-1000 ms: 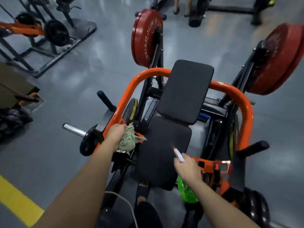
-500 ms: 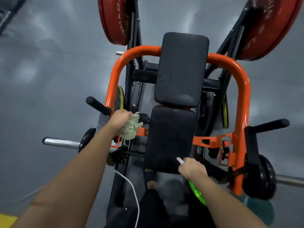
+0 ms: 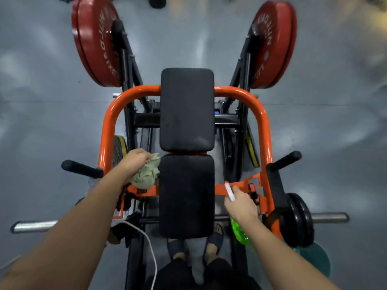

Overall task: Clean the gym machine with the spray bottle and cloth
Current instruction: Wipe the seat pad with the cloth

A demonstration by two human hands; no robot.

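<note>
My left hand clutches the pale green cloth just beside the black seat pad; my right hand grips the green spray bottle (white nozzle forward).

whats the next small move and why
Probably turn the spray bottle in the right hand toward the lower black pad and spray it: the bottle sits just right of the pad, and the left hand holds the cloth bunched at its left edge.

frame orange; pads black; plates red, white lettering; cloth pale green; spray bottle bright green, white nozzle; floor grey
</note>
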